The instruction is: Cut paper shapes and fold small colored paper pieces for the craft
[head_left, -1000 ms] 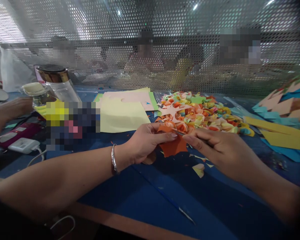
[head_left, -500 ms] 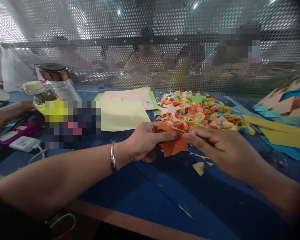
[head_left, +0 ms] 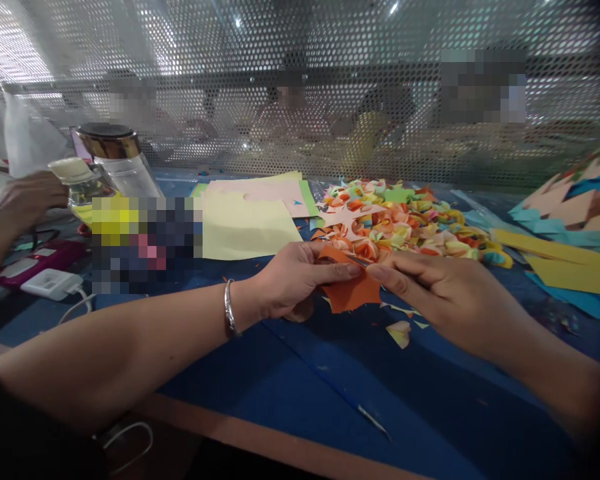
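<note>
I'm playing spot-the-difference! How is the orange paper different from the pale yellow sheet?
The orange paper is bright orange; the pale yellow sheet is much lighter.
The orange paper looks much smaller than the pale yellow sheet.
The left hand holds the orange paper, while the pale yellow sheet lies on the blue table, untouched.
Both look like coloured paper.

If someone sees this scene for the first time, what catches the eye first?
Most likely the heap of colourful paper pieces on the blue table. Nearer, the left hand holds bright orange paper; the right hand grips a thin metal tool there. A silver bangle circles the left wrist.
</note>
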`<state>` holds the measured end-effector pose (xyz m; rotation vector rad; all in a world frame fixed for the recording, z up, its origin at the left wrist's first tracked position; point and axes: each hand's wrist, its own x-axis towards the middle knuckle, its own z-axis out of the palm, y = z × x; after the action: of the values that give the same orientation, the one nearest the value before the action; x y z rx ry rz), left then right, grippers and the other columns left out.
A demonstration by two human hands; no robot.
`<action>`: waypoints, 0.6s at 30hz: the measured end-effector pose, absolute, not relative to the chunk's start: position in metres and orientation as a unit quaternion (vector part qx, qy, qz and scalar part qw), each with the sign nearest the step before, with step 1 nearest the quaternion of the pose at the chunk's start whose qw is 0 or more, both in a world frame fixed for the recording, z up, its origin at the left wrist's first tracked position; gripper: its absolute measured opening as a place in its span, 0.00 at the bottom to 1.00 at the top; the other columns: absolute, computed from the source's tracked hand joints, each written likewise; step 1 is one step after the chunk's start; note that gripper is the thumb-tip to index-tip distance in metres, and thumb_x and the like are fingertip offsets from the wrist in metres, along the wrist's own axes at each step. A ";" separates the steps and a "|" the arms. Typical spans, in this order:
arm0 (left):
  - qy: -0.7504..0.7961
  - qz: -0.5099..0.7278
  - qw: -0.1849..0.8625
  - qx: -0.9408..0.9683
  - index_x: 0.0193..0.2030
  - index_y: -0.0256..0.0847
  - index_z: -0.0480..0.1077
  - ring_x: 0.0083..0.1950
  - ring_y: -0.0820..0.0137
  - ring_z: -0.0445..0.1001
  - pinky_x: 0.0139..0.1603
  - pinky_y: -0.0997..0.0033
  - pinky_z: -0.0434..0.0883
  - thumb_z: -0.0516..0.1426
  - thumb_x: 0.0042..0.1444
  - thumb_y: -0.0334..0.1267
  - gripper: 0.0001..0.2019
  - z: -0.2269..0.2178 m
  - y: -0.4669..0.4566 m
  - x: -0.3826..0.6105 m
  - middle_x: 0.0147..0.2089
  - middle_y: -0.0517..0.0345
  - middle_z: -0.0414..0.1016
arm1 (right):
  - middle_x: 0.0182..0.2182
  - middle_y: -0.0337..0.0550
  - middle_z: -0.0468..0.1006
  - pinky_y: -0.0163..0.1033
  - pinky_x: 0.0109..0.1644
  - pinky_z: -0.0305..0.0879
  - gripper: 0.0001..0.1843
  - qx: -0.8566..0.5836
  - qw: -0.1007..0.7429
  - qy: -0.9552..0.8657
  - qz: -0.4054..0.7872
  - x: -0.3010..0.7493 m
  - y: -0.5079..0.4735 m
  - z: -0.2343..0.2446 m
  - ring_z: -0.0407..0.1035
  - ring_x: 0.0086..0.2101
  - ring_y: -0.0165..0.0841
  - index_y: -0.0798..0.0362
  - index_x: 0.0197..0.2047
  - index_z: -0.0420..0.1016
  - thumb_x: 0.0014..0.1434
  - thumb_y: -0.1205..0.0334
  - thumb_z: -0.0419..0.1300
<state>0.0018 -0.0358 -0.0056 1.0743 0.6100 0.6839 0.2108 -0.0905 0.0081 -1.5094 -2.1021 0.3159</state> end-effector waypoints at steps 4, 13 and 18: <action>0.266 0.313 0.766 0.495 0.31 0.35 0.80 0.30 0.76 0.74 0.32 0.76 0.69 0.73 0.49 0.37 0.09 -0.006 -0.035 0.002 0.30 0.58 0.79 | 0.20 0.39 0.67 0.41 0.27 0.57 0.40 -0.557 0.267 -0.778 0.117 0.211 -0.090 0.008 0.62 0.22 0.30 0.49 0.25 0.67 0.67 0.23 0.43; 0.284 0.347 0.754 0.480 0.34 0.35 0.78 0.32 0.77 0.73 0.41 0.72 0.70 0.76 0.42 0.40 0.17 -0.006 -0.034 0.000 0.32 0.60 0.79 | 0.18 0.37 0.64 0.40 0.26 0.56 0.37 -0.541 0.288 -0.783 0.107 0.212 -0.087 0.005 0.60 0.21 0.30 0.48 0.23 0.64 0.68 0.26 0.46; 0.276 0.361 0.748 0.484 0.30 0.35 0.73 0.29 0.78 0.70 0.39 0.70 0.68 0.76 0.43 0.43 0.19 -0.006 -0.033 -0.002 0.27 0.63 0.75 | 0.18 0.37 0.64 0.40 0.26 0.56 0.37 -0.543 0.288 -0.782 0.110 0.212 -0.086 0.004 0.60 0.21 0.30 0.49 0.23 0.64 0.68 0.26 0.46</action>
<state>-0.0018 -0.0327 -0.0056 1.0576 0.6036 0.7894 0.2117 -0.0863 0.0041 -1.4493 -2.0876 0.2927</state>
